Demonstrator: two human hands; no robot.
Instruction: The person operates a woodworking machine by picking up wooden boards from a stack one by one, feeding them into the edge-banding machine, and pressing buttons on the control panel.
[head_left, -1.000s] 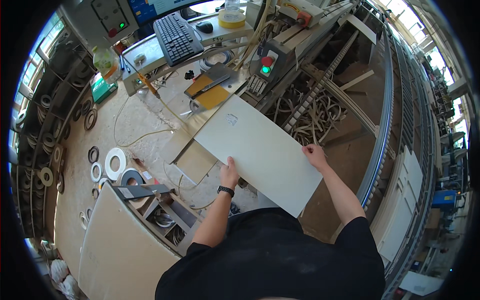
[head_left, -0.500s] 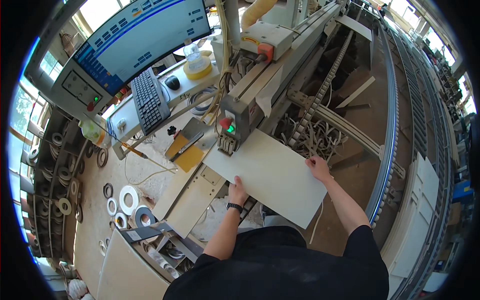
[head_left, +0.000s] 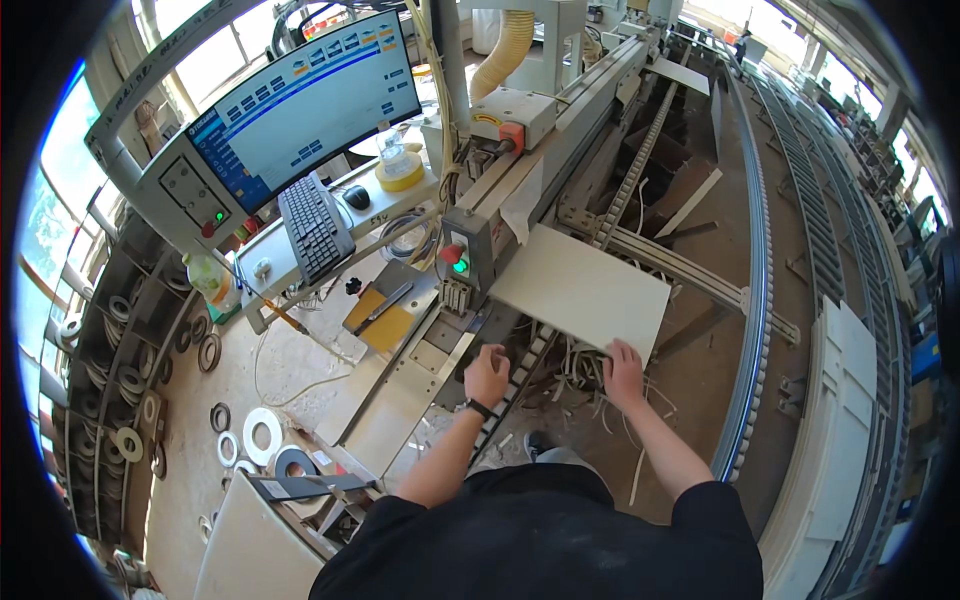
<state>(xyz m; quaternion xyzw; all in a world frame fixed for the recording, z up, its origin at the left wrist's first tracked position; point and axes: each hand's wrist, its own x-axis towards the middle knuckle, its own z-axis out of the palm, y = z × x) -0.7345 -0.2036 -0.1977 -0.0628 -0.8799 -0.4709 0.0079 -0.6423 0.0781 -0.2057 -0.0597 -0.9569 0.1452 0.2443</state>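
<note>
A flat cream-white panel (head_left: 588, 290) lies partly in the edge-banding machine (head_left: 560, 125), its left end beside the machine's control head (head_left: 470, 235) with a red knob and a green light. My right hand (head_left: 624, 378) is at the panel's near edge, fingers stretched out and the tips at or on that edge. My left hand (head_left: 486, 377), with a dark band at its wrist, hangs apart from the panel over the chain conveyor, holding nothing, its fingers loosely bent. Below the panel, thin offcut strips (head_left: 578, 372) lie tangled.
On the left stand a monitor (head_left: 310, 105), a keyboard (head_left: 315, 228) and a mouse (head_left: 356, 197). Rolls of edge tape (head_left: 262, 436) lie on the floor by a rack (head_left: 110, 400). A roller rail (head_left: 757, 300) and stacked white panels (head_left: 832, 400) line the right side.
The panel has moved forward along the machine, away from me. My left hand has let go of it; my right hand has shifted from its right edge to its near edge.
</note>
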